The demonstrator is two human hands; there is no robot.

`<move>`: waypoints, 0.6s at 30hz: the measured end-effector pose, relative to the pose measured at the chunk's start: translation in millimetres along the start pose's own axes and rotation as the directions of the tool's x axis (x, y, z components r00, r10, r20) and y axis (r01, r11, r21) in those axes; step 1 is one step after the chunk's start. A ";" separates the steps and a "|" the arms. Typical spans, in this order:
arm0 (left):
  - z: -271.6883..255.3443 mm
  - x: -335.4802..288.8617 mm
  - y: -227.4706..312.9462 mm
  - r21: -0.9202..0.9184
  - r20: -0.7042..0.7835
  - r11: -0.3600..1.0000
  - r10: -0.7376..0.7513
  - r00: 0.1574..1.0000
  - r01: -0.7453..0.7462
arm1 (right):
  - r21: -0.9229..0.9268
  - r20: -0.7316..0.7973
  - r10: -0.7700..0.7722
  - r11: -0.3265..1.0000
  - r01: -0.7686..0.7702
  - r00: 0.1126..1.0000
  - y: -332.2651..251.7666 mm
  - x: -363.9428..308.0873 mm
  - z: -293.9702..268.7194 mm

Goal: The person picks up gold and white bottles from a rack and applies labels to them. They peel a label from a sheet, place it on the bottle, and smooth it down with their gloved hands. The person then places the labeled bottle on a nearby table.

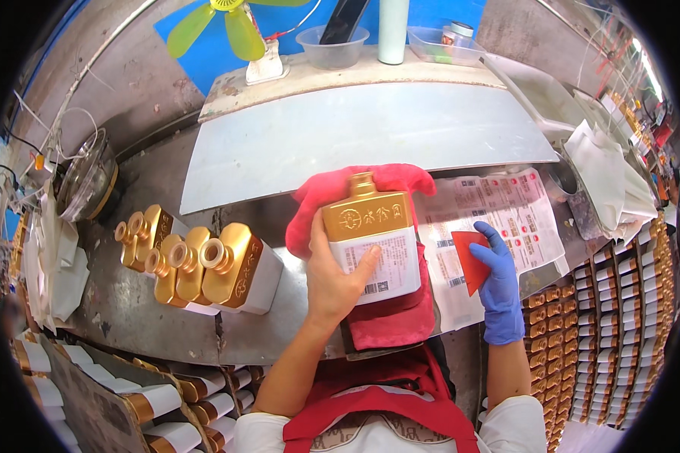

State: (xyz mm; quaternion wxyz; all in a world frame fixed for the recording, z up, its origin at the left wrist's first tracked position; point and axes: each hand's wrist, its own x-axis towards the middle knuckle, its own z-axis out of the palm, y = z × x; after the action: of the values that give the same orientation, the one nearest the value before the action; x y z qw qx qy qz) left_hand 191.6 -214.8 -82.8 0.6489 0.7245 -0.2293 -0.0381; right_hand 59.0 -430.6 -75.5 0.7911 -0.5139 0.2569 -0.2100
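My bare left hand (331, 281) grips a white-and-gold bottle (366, 215) by its left side, thumb across the front. The bottle lies tilted back with its neck pointing away from me. Printed text and a small square code cover its white lower part. Beneath it a red cloth (391, 323) is spread over the table's near edge. In a blue glove, my right hand (499, 291) pinches a flat orange-red scraper (467, 264). It hovers over printed label sheets (506, 208) right of the cloth, apart from the bottle.
Several gold-and-white bottles (238, 268) stand on the metal table at left. A grey board (363, 136) spans the back, below a green fan (238, 34) and plastic tubs (332, 51). Racked bottles (563, 332) fill the lower right; more lie in trays (155, 404) at lower left.
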 end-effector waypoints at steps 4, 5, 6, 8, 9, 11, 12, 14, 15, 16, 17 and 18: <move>-2.2 -1.3 -9.8 0.034 0.043 0.999 0.027 0.999 -0.029 | -0.430 -0.060 -0.318 0.864 0.263 0.946 3.3 -13.9 21.0; -3.2 -2.2 -11.2 0.015 0.063 1.000 0.022 0.998 -0.023 | -0.474 -0.044 -0.378 0.823 0.313 0.925 5.2 -16.5 29.1; -5.7 -3.2 -13.4 -0.023 0.071 0.999 0.029 0.997 -0.027 | -0.513 -0.023 -0.434 0.778 0.362 0.901 7.6 -19.5 39.6; -7.3 -3.8 -19.5 -0.102 0.097 0.994 0.037 0.995 -0.027 | -0.602 0.054 -0.508 0.670 0.434 0.860 13.4 -26.0 66.0; -6.7 -4.4 -17.9 -0.134 0.111 0.991 0.039 0.993 -0.024 | -0.648 0.108 -0.523 0.608 0.459 0.846 17.5 -30.6 82.7; -7.4 -6.4 -12.9 -0.193 0.133 0.981 0.040 0.990 -0.014 | -0.744 0.318 -0.504 0.392 0.541 0.803 24.0 -40.2 116.1; -8.2 -6.4 -14.6 -0.170 0.147 0.985 0.054 0.988 -0.029 | -0.720 0.346 -0.503 0.398 0.568 0.792 29.9 -37.6 123.2; -10.5 -6.6 -19.8 -0.119 0.172 0.991 0.079 0.982 -0.059 | -0.783 0.246 -0.510 0.396 0.479 0.824 29.7 -30.0 108.2; -14.8 -6.9 -18.1 -0.108 0.169 0.992 0.088 0.982 -0.070 | -0.804 0.210 -0.509 0.395 0.443 0.835 29.6 -24.8 98.1; -12.3 -7.2 -17.1 -0.115 0.177 0.990 0.096 0.980 -0.077 | -0.766 0.151 -0.579 0.444 0.465 0.801 35.3 -15.5 80.9; -10.5 -7.4 -17.0 -0.121 0.184 0.989 0.105 0.977 -0.084 | -0.731 0.063 -0.542 0.547 0.408 0.838 36.9 -12.2 70.1; -9.7 -6.1 -18.7 -0.144 0.185 0.987 0.102 0.977 -0.076 | -0.756 0.062 -0.588 0.500 0.423 0.806 34.3 -4.3 63.8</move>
State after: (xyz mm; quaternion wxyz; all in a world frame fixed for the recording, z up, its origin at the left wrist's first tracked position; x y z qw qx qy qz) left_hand 194.8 -202.5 -100.6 0.6726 0.6606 -0.3199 -0.0941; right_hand 97.7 -369.8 -84.5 0.3844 -0.8160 0.2355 -0.3618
